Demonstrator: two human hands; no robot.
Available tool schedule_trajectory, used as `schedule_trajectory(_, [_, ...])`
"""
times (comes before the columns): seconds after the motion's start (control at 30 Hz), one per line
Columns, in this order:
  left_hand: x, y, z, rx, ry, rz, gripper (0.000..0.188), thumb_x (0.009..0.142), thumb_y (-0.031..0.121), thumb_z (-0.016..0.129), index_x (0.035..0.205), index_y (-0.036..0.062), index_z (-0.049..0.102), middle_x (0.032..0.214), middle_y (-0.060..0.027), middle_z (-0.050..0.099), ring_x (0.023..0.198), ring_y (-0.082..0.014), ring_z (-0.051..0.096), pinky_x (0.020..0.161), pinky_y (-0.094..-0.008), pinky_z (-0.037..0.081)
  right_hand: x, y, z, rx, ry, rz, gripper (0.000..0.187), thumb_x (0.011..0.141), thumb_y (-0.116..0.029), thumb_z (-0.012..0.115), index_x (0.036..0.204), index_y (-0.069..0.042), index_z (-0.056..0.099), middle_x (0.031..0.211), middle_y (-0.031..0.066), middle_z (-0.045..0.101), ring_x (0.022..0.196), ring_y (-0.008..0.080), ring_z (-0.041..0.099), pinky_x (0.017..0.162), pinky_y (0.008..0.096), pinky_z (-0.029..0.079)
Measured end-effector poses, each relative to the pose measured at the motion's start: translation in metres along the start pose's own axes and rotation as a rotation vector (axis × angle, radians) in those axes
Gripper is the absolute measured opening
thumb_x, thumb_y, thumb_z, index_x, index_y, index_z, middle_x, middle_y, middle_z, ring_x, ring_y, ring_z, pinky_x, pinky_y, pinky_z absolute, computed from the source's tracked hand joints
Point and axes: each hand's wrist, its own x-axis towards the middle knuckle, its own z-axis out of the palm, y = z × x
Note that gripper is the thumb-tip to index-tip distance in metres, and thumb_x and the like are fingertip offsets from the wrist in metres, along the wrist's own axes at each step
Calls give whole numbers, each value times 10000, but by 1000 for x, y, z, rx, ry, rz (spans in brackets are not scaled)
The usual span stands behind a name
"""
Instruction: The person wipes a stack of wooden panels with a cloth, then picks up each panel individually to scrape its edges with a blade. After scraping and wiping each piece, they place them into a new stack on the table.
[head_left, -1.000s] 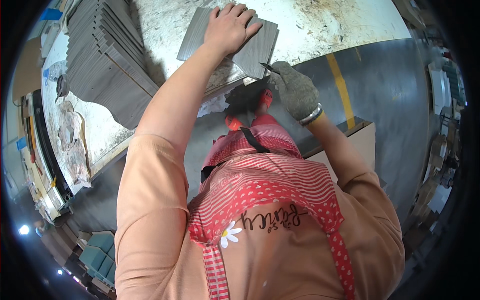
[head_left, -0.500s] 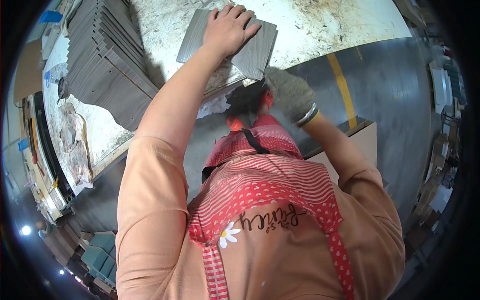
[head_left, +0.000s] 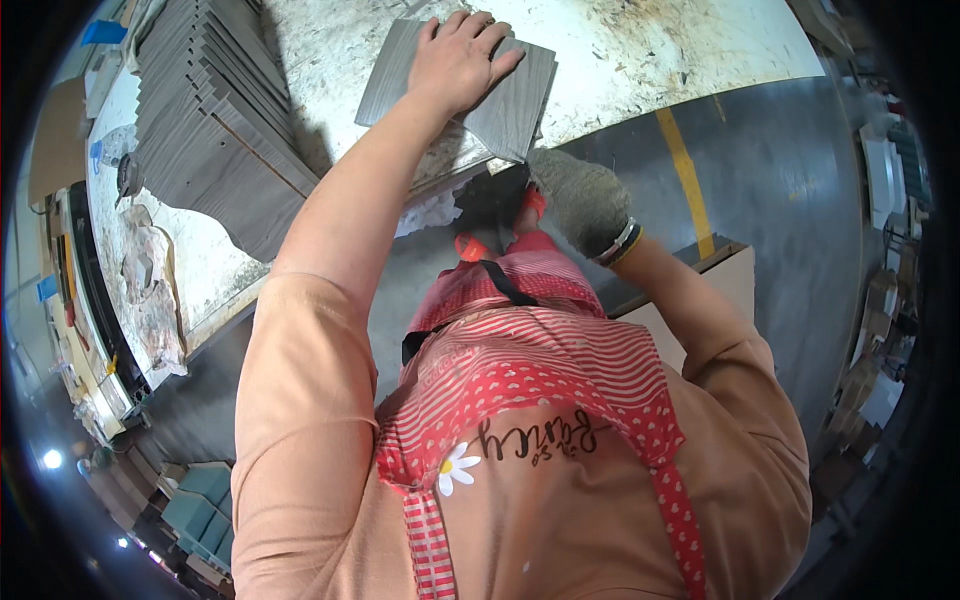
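Observation:
My bare left hand lies flat with fingers spread on a grey wood-grain board at the table's near edge. Part of a second grey board shows on the other side of that hand, and how the two overlap is partly hidden. Just off the board's near corner is my right hand, in a grey-green work glove. Its fingers are curled closed; the glove hides what they hold, if anything.
A leaning stack of grey wood-grain boards stands on the left of the stained white table. Crumpled clear plastic lies at the table's left edge. A cardboard sheet is at my right, beside a yellow floor line.
My right hand has shifted slightly down and toward me, by the board's corner. The left hand stays pressed on the board, which has barely moved.

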Motion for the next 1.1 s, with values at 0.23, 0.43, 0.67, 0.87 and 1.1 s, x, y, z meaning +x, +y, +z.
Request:
schedule_trajectory(0.23, [-2,3,-4,-30,13,-11,479,913,516,473,1251,193,576,1330,-33,526,1290,-235,418,1084,-486,259,6,1,-3,-24,-30,-107,266,822,-112,513,1080,-92,575,921,119,648,813,282,657,721,419,519])
schedule_trajectory(0.43, [-2,5,1,-31,26,0,501,910,526,469,1265,185,564,1335,-47,521,1292,-239,415,1086,-482,260,-28,-20,15,-113,-271,-265,210,815,-132,561,1014,-67,558,883,108,617,697,279,632,612,390,508])
schedule_trajectory(0.67, [-4,-13,-7,-262,189,28,360,870,345,615,1154,123,622,1263,-78,563,1170,-275,520,984,-441,391,-11,1,-22,-11,180,-73,139,881,-122,571,994,-44,553,789,94,599,664,220,603,574,303,480])
schedule_trajectory(0.87, [-75,31,-63,-399,8,313,282,760,226,710,1015,116,660,1073,-57,589,1019,-271,563,842,-416,455,-44,31,-25,1128,136,963,129,775,-98,614,898,-58,606,958,69,599,734,200,615,639,329,505])
schedule_trajectory(1.1, [-79,44,-50,-355,-53,362,219,747,187,695,965,181,680,1118,-22,575,1059,-240,547,815,-386,430,-35,16,-12,1244,107,777,121,876,-35,548,995,-47,532,770,37,581,640,108,567,529,243,461])
